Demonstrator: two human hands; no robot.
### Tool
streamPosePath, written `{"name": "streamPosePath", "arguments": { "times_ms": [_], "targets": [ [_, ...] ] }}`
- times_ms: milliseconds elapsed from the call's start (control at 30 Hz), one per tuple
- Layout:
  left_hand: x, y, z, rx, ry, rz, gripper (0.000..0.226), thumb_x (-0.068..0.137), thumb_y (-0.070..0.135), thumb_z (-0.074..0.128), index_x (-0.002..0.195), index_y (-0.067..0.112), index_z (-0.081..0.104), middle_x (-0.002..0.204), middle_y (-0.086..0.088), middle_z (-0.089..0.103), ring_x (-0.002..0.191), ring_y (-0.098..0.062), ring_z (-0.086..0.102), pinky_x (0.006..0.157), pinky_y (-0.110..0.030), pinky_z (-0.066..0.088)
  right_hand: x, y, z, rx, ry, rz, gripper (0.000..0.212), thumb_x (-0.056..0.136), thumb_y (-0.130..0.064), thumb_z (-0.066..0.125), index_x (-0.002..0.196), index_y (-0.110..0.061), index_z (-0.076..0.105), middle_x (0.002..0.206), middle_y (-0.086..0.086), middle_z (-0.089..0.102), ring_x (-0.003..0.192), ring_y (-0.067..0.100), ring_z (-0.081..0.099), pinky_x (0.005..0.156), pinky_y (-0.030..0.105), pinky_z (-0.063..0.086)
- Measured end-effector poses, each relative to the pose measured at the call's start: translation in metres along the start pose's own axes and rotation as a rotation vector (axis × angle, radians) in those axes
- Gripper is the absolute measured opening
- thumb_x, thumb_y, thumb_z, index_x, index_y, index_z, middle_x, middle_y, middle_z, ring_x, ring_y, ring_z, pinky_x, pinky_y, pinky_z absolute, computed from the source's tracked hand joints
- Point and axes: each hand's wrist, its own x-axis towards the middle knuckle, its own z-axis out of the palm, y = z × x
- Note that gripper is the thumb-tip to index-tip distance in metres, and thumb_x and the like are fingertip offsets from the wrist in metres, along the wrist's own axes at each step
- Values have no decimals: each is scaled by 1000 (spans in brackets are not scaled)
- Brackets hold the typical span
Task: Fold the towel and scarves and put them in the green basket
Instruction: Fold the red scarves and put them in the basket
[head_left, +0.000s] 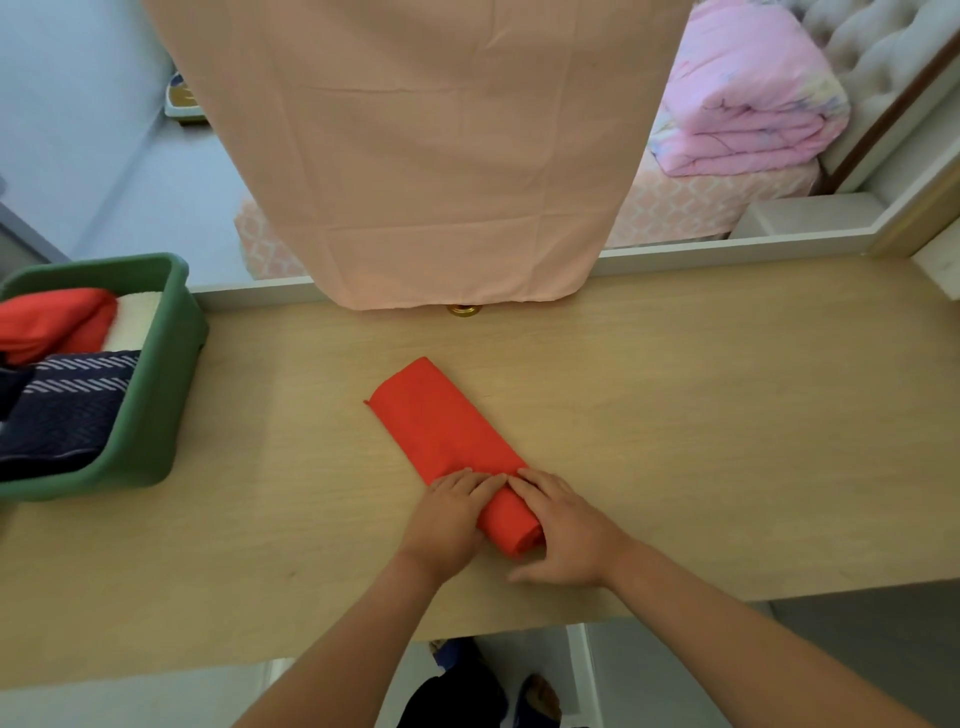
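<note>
Colours and patterns, as we log them.
We record a plain red scarf (447, 421) on the pale wood-grain worktop (727, 415). The green basket (156, 395) holds a red cloth (52, 319), a cream towel (135, 322) and a navy scarf (72, 400) with white dashed stripes.

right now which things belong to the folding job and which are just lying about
Job: red fabric scarf, held by left hand and right hand; green plastic basket with folded red cloth, cream towel, navy striped scarf.
Lying about: hanging peach cloth, folded pink quilt.
</note>
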Motion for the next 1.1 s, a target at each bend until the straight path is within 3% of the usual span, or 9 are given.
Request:
{"name": "streamPosePath", "arguments": {
  "times_ms": [67, 200, 300, 500, 633, 733, 933, 1033, 1100],
  "targets": [
    [0, -4, -7, -123, -9, -16, 59, 73, 22, 64, 132, 24, 59, 125, 2, 64, 114, -21, 60, 103, -31, 40, -7, 7, 5, 0, 34, -29, 121, 60, -66, 71, 157, -30, 8, 163, -4, 8, 147, 11, 15, 122, 32, 19],
    [-5, -3, -19, -289, -42, -54, 57, 75, 45, 56, 124, 18, 65, 130, -1, 61, 123, -16, 53, 106, -17, 29, -5, 7, 2, 113, 266, -88, 65, 72, -30, 69, 134, -21, 51, 149, 5, 44, 135, 20, 47, 111, 35, 40],
    [-15, -8, -16, -397, 22, -112, 54, 77, 60, 56, 108, 20, 74, 134, 0, 52, 129, -11, 40, 109, -9, 17, 0, -5, -11, 164, 311, -127, 37, 70, -25, 67, 106, -16, 67, 127, 5, 65, 119, 15, 60, 101, 24, 45],
    [-29, -14, -13, -802, 254, -477, 40, 79, 59, 53, 83, 24, 72, 92, 2, 64, 91, -9, 60, 88, -38, 46, 23, -36, -23, 334, 315, -93, 21, 85, -28, 67, 105, -26, 62, 79, -15, 65, 71, 3, 61, 65, 20, 44],
    [-36, -22, -17, -966, 293, -653, 40, 75, 53, 60, 97, 21, 69, 93, -1, 72, 92, -20, 67, 85, -46, 52, 55, -51, -21, 259, 306, -91, 25, 94, -32, 62, 117, -23, 56, 98, -8, 69, 89, 17, 66, 75, 32, 48],
    [-31, -28, -23, -868, 284, -727, 26, 89, 46, 62, 93, 21, 69, 86, 5, 72, 84, -13, 68, 69, -28, 51, 77, -60, -19, 242, 258, -39, 34, 95, -35, 61, 125, -22, 53, 115, 0, 68, 103, 23, 65, 85, 34, 48],
    [-15, -51, -23, -804, 430, -892, 22, 93, 27, 65, 107, 13, 57, 94, 1, 62, 87, -19, 62, 66, -22, 36, 103, -63, -16, 244, 219, -6, 58, 93, -34, 62, 144, -23, 38, 137, 5, 57, 118, 23, 59, 97, 35, 47],
    [-14, -60, -24, -551, 519, -712, 45, 82, 16, 75, 122, 14, 53, 118, -2, 51, 100, -14, 54, 84, -23, 43, 112, -62, -5, 183, 238, 42, 54, 96, -27, 57, 145, -20, 37, 142, 9, 51, 120, 29, 58, 98, 39, 47],
    [-13, -63, -24, -180, 553, -414, 32, 82, 14, 67, 113, 16, 63, 119, -4, 54, 105, -20, 52, 89, -32, 44, 117, -62, 3, 143, 297, 45, 54, 97, -24, 54, 147, -18, 35, 140, 12, 48, 111, 35, 61, 91, 45, 51]
  ]
}}
